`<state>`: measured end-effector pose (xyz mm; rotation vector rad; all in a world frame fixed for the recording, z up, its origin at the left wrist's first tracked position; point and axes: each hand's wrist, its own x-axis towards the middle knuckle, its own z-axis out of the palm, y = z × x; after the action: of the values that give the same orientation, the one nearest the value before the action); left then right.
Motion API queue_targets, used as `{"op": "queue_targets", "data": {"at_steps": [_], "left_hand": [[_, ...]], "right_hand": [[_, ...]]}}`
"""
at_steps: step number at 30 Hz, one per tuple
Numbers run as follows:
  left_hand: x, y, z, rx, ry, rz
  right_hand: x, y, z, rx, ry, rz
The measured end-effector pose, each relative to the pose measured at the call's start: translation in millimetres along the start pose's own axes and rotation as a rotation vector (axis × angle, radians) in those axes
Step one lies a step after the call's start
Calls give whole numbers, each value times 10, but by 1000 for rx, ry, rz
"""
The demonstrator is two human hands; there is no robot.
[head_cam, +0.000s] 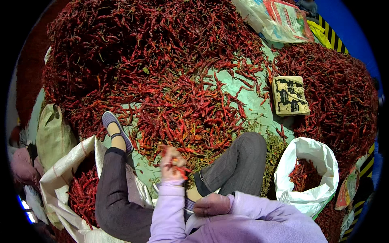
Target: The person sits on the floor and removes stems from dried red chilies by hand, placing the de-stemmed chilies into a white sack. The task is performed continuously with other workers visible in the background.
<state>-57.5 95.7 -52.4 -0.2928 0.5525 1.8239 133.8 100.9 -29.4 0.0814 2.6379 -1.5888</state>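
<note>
My left hand (172,162) reaches forward between my legs, with a few red dried chili peppers (182,172) in its curled fingers. In front of it spreads a loose heap of red chilies (188,121) with thin stems, on a pale green sheet (240,83). Close to my body, my right hand (212,205) is bent inward over my lap and blurred by motion. Its fingers look curled, and whether anything is in them is hidden. Loose stems (275,158) lie along the outside of my right leg.
An open white woven sack (48,182) of chilies stands left, another white sack (331,170) right. A tall chili mound (152,36) rises ahead; a second mound (331,88) carries a bear-print paper bag (290,95). A tied sack (54,139) and a printed sack (282,21) lie beyond.
</note>
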Motion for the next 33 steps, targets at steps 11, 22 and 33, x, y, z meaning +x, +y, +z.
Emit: {"op": "queue_targets", "data": {"at_steps": [11,22,33], "left_hand": [[34,-111,194,135,47,51],[-136,-278,247,602,38,76],[-557,-278,228,1246,-142,456]], "right_hand": [[354,1523,-1668,-463,524,675],[138,568,-1112,1058,792,441],[93,24,-386,986,383,549]]}}
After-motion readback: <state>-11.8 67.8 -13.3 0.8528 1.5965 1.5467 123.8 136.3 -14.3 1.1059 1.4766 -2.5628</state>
